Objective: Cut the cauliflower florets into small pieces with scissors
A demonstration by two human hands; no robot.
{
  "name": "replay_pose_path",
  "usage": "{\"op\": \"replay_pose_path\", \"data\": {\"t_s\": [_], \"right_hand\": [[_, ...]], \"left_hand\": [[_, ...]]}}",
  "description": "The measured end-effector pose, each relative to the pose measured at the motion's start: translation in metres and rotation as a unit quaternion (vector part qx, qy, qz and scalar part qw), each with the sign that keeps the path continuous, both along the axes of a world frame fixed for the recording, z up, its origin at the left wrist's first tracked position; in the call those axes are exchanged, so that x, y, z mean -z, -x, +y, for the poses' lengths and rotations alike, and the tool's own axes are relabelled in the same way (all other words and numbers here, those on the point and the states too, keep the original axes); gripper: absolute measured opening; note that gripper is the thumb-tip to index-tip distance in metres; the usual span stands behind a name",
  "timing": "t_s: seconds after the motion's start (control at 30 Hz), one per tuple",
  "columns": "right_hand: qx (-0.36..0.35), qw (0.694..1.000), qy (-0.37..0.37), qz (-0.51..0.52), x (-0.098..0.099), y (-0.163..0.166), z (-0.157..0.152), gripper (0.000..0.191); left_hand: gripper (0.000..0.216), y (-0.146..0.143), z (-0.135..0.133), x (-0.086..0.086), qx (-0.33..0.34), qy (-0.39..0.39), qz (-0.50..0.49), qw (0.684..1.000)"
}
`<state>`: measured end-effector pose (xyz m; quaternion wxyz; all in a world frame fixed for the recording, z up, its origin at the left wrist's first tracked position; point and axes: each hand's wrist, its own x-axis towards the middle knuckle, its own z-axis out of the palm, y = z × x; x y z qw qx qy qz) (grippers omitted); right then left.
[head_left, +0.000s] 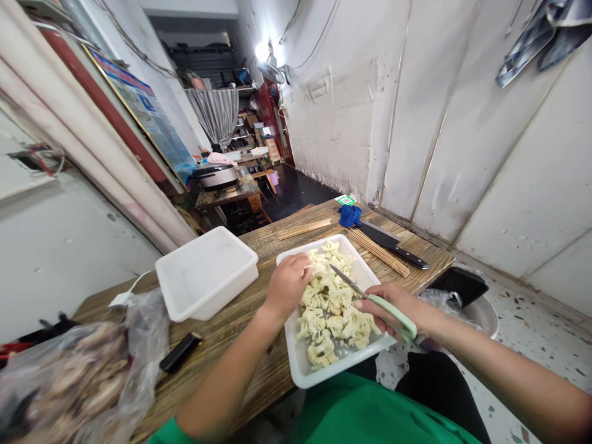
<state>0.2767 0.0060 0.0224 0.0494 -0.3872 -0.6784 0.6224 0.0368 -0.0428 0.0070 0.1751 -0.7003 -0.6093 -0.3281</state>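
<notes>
Cut cauliflower florets [327,297] are spread in a white plastic tray [296,364] on the wooden table in front of me. My left hand [290,279] reaches over the tray's left rim, its fingers curled closed on a cauliflower piece at the far-left part of the pile; its fingertips are partly hidden. My right hand [393,306] is closed around the light green handles of a pair of scissors [350,282]. The blades look nearly together and point left and away over the florets, towards my left hand.
A second white tray [206,265] stands left of the first. Bamboo skewers [379,251], a black-handled knife [393,245] and a blue cloth-like bundle [350,215] lie beyond the tray. A black object [180,353] and a filled plastic bag [87,376] are at left.
</notes>
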Motion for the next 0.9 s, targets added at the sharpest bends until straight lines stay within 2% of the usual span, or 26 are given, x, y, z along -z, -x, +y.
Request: {"op": "replay_pose_path", "data": {"t_s": [0.2, 0.3, 0.43, 0.57, 0.67, 0.77, 0.9], "right_hand": [[0.01, 0.993, 0.081, 0.091, -0.004, -0.006, 0.015, 0.054], [0.026, 0.978, 0.137, 0.156, -0.006, -0.006, 0.022, 0.055], [0.046, 0.974, 0.137, 0.173, -0.004, -0.012, 0.03, 0.051], [0.042, 0.98, 0.118, 0.158, -0.002, -0.018, 0.028, 0.051], [0.042, 0.981, 0.114, 0.155, 0.0, -0.022, 0.024, 0.05], [0.031, 0.983, 0.097, 0.156, 0.002, -0.026, 0.02, 0.05], [0.037, 0.982, 0.098, 0.159, 0.009, -0.032, 0.018, 0.049]], "left_hand": [[0.014, 0.024, 0.007, -0.001, -0.058, 0.114, -0.119, 0.985], [0.018, 0.023, 0.011, -0.006, -0.077, 0.108, -0.059, 0.989], [0.029, 0.011, 0.013, -0.008, -0.017, 0.131, 0.063, 0.989], [0.029, -0.011, 0.009, 0.0, 0.063, 0.213, 0.153, 0.963], [0.021, -0.026, 0.004, 0.001, 0.059, 0.246, 0.161, 0.954], [0.011, -0.038, -0.001, -0.004, 0.087, 0.245, 0.135, 0.956], [0.03, -0.058, -0.001, -0.003, 0.165, 0.306, 0.121, 0.93]]}}
